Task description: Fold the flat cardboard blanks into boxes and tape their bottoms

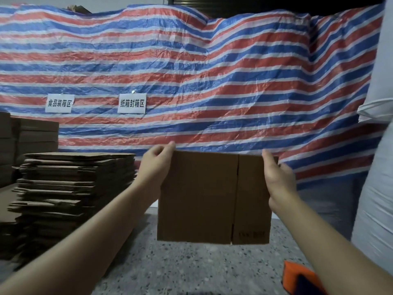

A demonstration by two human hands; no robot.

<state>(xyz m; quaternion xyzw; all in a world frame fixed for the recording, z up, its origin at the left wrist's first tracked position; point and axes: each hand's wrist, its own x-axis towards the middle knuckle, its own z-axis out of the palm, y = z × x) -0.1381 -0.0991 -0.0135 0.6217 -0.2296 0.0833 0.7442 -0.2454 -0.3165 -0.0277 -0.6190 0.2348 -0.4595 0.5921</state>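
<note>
Striped tarp (191,71) behind, speckled floor (191,269) below. We hold one flat blank (204,196) upright at centre: left hand (156,165) and right hand (276,177) pinch its top corners. Light, stiff, creased; grip edges. Stack (70,188) at 9 o'clock.

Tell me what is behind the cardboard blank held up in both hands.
Behind the cardboard blank hangs the striped tarp, with speckled floor below. The blank covers where tarp meets floor, so anything there is hidden.
</note>
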